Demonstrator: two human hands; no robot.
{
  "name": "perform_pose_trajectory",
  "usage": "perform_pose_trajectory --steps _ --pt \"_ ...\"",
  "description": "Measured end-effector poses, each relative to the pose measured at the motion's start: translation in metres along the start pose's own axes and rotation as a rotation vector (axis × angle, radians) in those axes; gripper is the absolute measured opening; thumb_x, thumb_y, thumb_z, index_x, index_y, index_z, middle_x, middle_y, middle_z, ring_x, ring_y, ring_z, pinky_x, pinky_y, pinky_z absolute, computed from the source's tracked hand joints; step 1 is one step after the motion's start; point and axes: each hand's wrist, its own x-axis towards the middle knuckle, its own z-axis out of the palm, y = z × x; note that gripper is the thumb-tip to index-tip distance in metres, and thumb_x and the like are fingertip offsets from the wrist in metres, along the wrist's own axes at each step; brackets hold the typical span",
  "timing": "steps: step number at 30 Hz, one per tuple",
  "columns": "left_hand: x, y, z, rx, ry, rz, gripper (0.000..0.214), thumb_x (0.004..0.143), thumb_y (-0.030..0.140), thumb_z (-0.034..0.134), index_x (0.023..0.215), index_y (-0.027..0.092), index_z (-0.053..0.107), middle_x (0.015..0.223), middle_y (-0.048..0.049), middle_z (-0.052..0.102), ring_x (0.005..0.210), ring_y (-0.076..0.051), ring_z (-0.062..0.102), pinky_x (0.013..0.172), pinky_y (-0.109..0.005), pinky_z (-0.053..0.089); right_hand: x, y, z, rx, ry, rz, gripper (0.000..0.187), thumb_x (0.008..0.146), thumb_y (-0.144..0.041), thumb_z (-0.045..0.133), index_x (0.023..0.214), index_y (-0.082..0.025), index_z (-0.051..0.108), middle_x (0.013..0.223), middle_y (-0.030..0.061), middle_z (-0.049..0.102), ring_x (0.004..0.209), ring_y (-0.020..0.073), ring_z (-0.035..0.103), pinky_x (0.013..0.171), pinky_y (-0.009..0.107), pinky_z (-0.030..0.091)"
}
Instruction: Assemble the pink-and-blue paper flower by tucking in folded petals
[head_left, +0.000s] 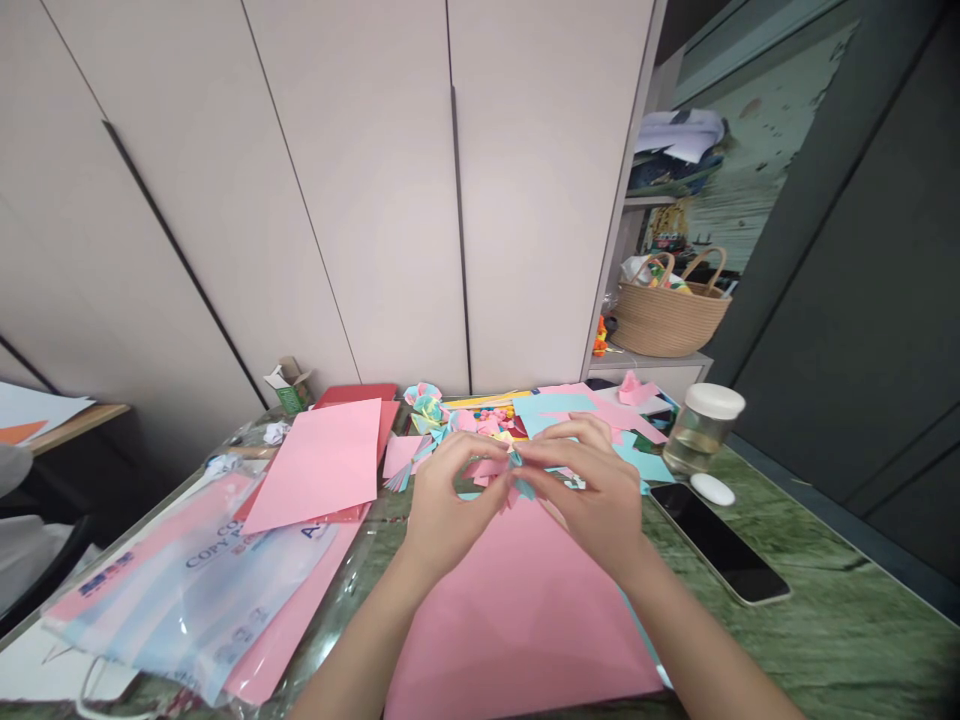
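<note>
Green marble table point(862, 620) with large pink sheet point(525, 610), copy-paper pack point(187, 590), black phone point(720, 545), lidded jar point(701, 430)

A home craft corner: a green marble tabletop point(840, 620) strewn with coloured paper sheets point(322, 460), backed by pale cupboard doors point(375, 180), with a woven basket point(667, 315) on a shelf beside them.

We can read only one print: "COPY" in dark blue capitals, followed by a cut-off "CO", on the clear plastic paper pack point(187, 590) at the left of the tabletop point(825, 620). Near its right edge we make out a lone "A". The pack's smaller blue marks are too blurred to read.
</note>
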Motion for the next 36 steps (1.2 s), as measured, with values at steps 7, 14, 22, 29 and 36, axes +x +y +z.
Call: perform_pose_trajectory --steps 7,14,22,29,36 --pt "0.002 -0.005 0.000 -0.088 -0.024 -0.024 0.008 0.074 0.016 0.058 0.071 0.018 0.051 0.077 -0.0022 0.055 0.077 -0.015 0.053 0.071 -0.029 0.043 -0.002 0.001 0.002 0.004 0.005 0.036 0.015 0.071 -0.018 0.067 0.081 -0.029 0.066 0.067 -0.0026 0.067 0.077 0.0181 0.056 0.077 0.038 0.041" --pt "0.005 -0.011 -0.002 -0.199 -0.096 -0.077 0.011 0.074 0.021 0.060 0.069 0.018 0.051 0.071 -0.0007 0.051 0.069 -0.012 0.048 0.065 -0.026 0.039 0.002 0.003 -0.001 0.045 -0.143 0.138 0.018 0.074 -0.023 0.064 0.091 -0.029 0.065 0.084 0.0002 0.067 0.093 0.0199 0.052 0.081 0.039 0.042" --pt "0.006 -0.014 -0.007 -0.256 -0.127 -0.078 0.011 0.074 0.020 0.062 0.069 0.017 0.053 0.073 -0.0010 0.053 0.072 -0.013 0.049 0.068 -0.027 0.038 0.007 0.000 -0.004 0.057 -0.219 0.196 0.015 0.073 -0.030 0.065 0.087 -0.030 0.067 0.090 -0.0009 0.067 0.096 0.0186 0.053 0.085 0.037 0.042" --pt "0.006 -0.016 -0.004 -0.240 -0.088 -0.088 0.009 0.073 0.017 0.061 0.069 0.017 0.053 0.072 -0.0009 0.054 0.073 -0.013 0.050 0.069 -0.026 0.038 0.003 -0.001 0.001 0.035 -0.136 0.221 0.009 0.071 -0.026 0.068 0.080 -0.028 0.067 0.083 -0.0015 0.069 0.090 0.0180 0.054 0.083 0.037 0.042" --pt "0.004 -0.016 -0.004 -0.197 -0.067 -0.084 0.009 0.072 0.013 0.059 0.069 0.017 0.053 0.072 -0.0008 0.054 0.074 -0.014 0.052 0.070 -0.027 0.040 0.003 -0.003 0.003 0.014 -0.130 0.272 0.008 0.069 -0.028 0.069 0.075 -0.026 0.063 0.079 -0.0019 0.067 0.087 0.0184 0.053 0.081 0.037 0.040"
